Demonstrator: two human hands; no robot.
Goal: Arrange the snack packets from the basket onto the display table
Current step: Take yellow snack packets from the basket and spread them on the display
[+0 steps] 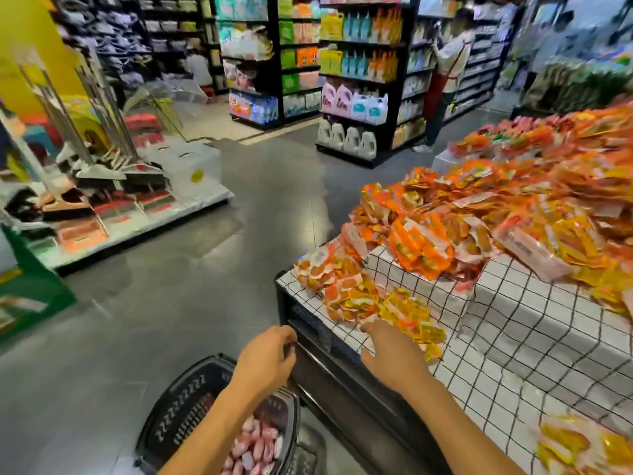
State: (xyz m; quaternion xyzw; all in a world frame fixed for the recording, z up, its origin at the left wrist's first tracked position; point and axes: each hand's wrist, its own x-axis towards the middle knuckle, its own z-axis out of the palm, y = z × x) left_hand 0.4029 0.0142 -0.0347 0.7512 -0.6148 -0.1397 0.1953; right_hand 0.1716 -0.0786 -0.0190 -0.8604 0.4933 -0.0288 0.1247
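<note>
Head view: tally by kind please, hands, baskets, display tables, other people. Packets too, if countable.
hands: 2 (left hand, right hand)
basket: 1
display table: 1
other person: 1
snack packets: heaped and blurred, not countable
Total: 5, packets left out

Found the basket [174, 406] on the floor at lower left, packets [253, 447] inside, just beside the display table [534, 337]. Saw heaped snack packets [428, 234] on the table's upper tier — a smaller cluster [359, 296] on the lower tier before them.
</note>
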